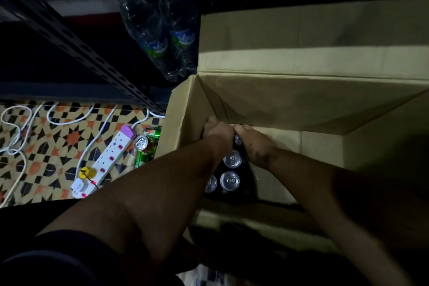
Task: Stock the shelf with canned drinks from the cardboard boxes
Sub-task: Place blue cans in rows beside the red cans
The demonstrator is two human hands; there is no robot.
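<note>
Head view: patterned floor tiles [58, 137], dark shelf frame [76, 44]; both hands' grips clench cans [232, 160] inside cardboard box [278, 100].

Dim light; patterned tile floor [46, 137]; white power strip [104, 158], cords.

Tiled floor [46, 141]: cardboard box [255, 100], power strip [104, 158], green cans [146, 146].

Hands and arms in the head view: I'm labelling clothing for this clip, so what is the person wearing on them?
Both forearms are bare, and the left hand and right hand show no gloves. No watch, ring or bracelet can be made out in the dim light. A dark sleeve covers the left upper arm, ending near the elbow. The right upper arm is lost in shadow.
</note>
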